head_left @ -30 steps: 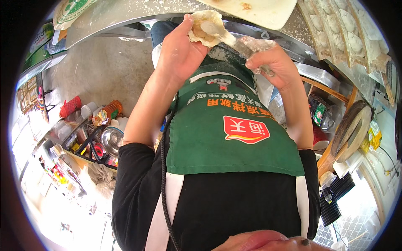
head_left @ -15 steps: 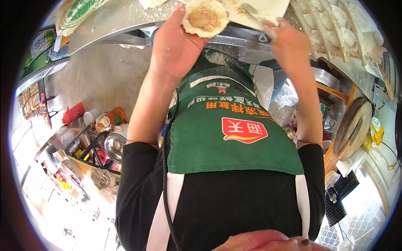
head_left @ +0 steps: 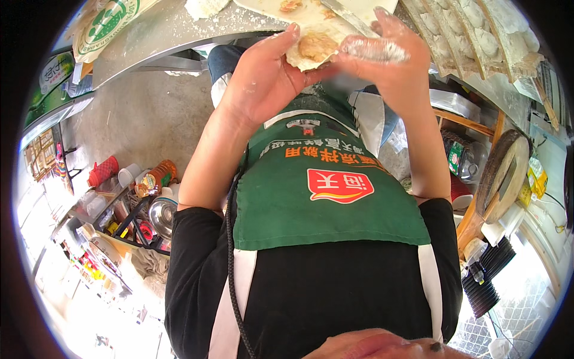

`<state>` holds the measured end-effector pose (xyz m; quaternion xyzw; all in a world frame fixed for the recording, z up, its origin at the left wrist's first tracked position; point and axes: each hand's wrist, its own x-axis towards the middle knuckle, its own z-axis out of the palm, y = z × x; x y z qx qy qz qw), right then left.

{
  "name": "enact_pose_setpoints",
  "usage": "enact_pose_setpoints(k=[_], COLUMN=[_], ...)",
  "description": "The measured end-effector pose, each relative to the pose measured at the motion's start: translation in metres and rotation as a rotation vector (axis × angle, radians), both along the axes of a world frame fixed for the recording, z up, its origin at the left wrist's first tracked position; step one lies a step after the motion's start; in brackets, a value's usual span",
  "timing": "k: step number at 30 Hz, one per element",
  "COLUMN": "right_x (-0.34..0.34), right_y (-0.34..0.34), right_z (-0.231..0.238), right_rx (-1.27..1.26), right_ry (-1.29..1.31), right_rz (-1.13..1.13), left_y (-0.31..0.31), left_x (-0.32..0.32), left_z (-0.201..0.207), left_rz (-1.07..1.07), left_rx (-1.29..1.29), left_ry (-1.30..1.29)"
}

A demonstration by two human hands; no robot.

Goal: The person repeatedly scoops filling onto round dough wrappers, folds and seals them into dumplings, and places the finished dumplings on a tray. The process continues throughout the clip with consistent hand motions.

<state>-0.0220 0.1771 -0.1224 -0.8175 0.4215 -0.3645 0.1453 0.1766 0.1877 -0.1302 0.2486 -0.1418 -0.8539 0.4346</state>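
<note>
A round dough wrapper (head_left: 298, 58) with pale minced filling (head_left: 317, 45) in its middle rests in my left hand (head_left: 263, 81). The fingers of this hand are curled under the wrapper, and its thumb lies at the upper edge. My right hand (head_left: 397, 66), its fingers dusted with flour, meets the right edge of the wrapper. A flat metal spatula (head_left: 350, 18) slants over the white tray (head_left: 263, 6). The spatula's near end runs to my right hand, and whether it is gripped there is hidden.
Bits of filling (head_left: 291, 5) lie on the tray. A pile of flour (head_left: 206, 6) and a printed sack (head_left: 113, 24) are on the metal table (head_left: 152, 42) at left. To the right stands a slatted wooden tray (head_left: 460, 36) of floury dough pieces. Cluttered shelves flank me.
My right hand has come left and down from the tray to the wrapper's edge. The wrapper has shifted slightly right and down, and now appears tilted.
</note>
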Motion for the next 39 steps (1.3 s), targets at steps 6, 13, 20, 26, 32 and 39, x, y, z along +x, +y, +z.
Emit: enact_pose_setpoints(k=[6,13,20,26,32,39], right_x=[0.011,0.021,0.015,0.014,0.024,0.012], right_y=[-0.007,-0.003,0.0,0.003,0.003,0.008], right_z=[0.01,0.011,0.012,0.0,0.0,-0.012], right_rx=[0.94,0.828,0.815,0.817,0.874,0.548], right_ry=[-0.768,-0.777,-0.658,-0.949,-1.182,-0.776], right_rz=[-0.08,-0.147,-0.16,-0.02,-0.044,0.015], left_y=[0.007,0.013,0.017,0.018,0.011,0.017], left_x=[-0.003,-0.007,-0.007,-0.01,-0.007,-0.018], left_z=[0.008,0.013,0.021,0.027,0.017,0.022], left_rz=[-0.181,-0.173,-0.073,-0.04,-0.081,0.113], left_rx=[-0.238,-0.36,-0.384,-0.402,-0.496,-0.726], left_ry=[-0.154,-0.325,-0.429,-0.454,-0.415,-0.763])
